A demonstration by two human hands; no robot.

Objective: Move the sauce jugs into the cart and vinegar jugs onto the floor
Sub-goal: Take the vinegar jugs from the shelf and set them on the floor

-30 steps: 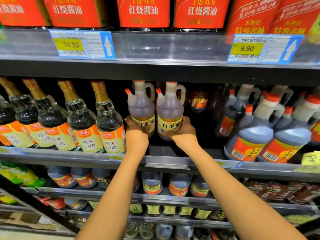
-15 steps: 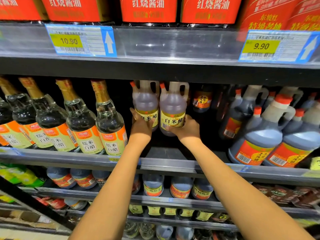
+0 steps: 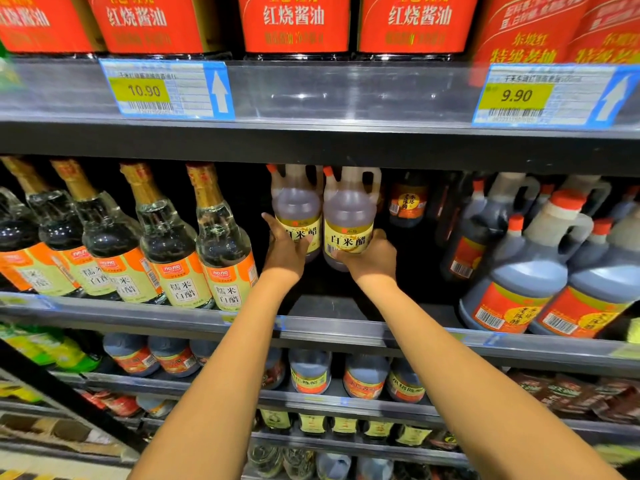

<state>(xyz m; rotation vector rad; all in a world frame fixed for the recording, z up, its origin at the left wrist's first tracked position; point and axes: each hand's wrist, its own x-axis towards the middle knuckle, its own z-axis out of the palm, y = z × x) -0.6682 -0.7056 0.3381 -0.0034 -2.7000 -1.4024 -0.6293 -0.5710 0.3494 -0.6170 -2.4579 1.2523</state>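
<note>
I stand in front of a big store shelf [image 3: 329, 332] with many rows. On the top row stand the red-label bottles [image 3: 294, 22], side by side. On the row in front of me, at the right, sit the big dark jugs [image 3: 519, 282] with orange caps and orange labels. They lean a bit in the view. At the left of that row stand the tall glass bottles [image 3: 221, 244] with gold necks, all in a line.

Between the glass bottles and the dark jugs are two pale jugs with yellow labels - these are the vinegar ones. The left vinegar jug [image 3: 298, 202] and the right vinegar jug [image 3: 348, 209] are upright and touch each other. Their tops reach up close under the shelf above. My hands hide their bottoms, so I cannot tell if they touch the shelf board.

Both my arms reach out to them. My left hand [image 3: 285, 252] grips the low part of the left vinegar jug, with my thumb over its label and one finger up along its side. My right hand [image 3: 372, 258] cups the low part of the right vinegar jug - my fingers curl round under the label and my thumb is on its right side.

Above, one small price tag [image 3: 162, 90] says 10.90, and another tag [image 3: 547, 95] says 9.90.
</note>
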